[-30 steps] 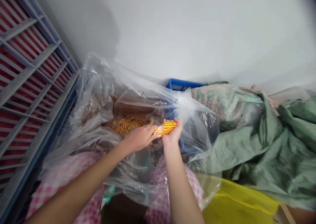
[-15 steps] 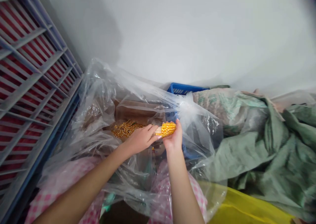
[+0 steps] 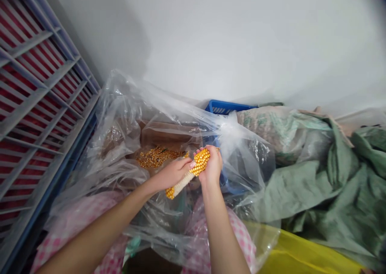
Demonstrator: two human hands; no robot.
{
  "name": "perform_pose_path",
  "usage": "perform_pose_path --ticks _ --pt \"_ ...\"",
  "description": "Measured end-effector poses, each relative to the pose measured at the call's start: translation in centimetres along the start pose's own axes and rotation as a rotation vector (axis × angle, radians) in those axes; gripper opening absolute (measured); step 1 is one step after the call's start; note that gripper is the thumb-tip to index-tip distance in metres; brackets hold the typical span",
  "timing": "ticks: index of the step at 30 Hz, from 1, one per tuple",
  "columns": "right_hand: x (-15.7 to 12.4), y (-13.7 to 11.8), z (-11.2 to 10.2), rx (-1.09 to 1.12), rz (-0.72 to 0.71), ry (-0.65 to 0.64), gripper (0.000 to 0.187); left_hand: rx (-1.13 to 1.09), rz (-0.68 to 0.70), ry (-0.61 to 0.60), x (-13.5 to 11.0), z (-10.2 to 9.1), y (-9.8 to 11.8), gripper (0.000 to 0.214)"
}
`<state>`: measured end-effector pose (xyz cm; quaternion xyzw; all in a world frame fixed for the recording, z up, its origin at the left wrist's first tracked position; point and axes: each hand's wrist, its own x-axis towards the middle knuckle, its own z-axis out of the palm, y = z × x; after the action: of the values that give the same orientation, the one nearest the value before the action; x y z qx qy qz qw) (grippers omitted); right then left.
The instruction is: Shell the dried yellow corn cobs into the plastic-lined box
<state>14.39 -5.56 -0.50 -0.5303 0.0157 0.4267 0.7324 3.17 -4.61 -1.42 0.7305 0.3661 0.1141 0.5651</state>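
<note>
A dried yellow corn cob [image 3: 199, 162] is held between my hands above a plastic-lined cardboard box [image 3: 169, 134]. Its upper part keeps its orange-yellow kernels, while a pale stripped stretch [image 3: 181, 185] slants down-left, with a few kernels at the tip. My left hand [image 3: 173, 174] grips the cob's middle from the left. My right hand [image 3: 212, 165] wraps the kernelled end from the right. Loose corn kernels [image 3: 157, 157] lie in the box just beyond my left hand. A clear plastic bag [image 3: 120, 121] billows around the box.
A grey-blue slatted rack [image 3: 36, 85] with red behind it stands at left. A blue plastic crate [image 3: 224, 107] sits behind the bag. Green woven sacks [image 3: 316, 185] are heaped at right, above yellow plastic [image 3: 301, 254]. Pink checked fabric [image 3: 238, 242] lies below my arms, and a white wall rises behind.
The cob has turned from nearly level to a slant, and its pale stripped end now sticks out down-left below my left hand. The view has shifted slightly.
</note>
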Motion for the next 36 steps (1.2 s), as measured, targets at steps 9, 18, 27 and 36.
perform_pose_path --ticks 9,18,27,36 --pt "-0.1 0.0 0.0 0.025 0.009 -0.002 0.009 -0.022 0.01 0.076 0.4 -0.2 -0.8 0.05" --pt "0.2 -0.1 0.1 0.06 0.009 0.033 0.009 0.448 0.128 0.052 -0.4 -0.7 0.2 0.042" --pt "0.1 0.4 -0.2 0.016 -0.037 0.087 0.008 0.46 0.054 0.093 0.3 0.6 -0.7 0.043" --pt "0.2 0.5 0.0 0.05 -0.026 0.089 0.01 0.4 0.101 0.232 0.3 -0.4 -0.2 0.045"
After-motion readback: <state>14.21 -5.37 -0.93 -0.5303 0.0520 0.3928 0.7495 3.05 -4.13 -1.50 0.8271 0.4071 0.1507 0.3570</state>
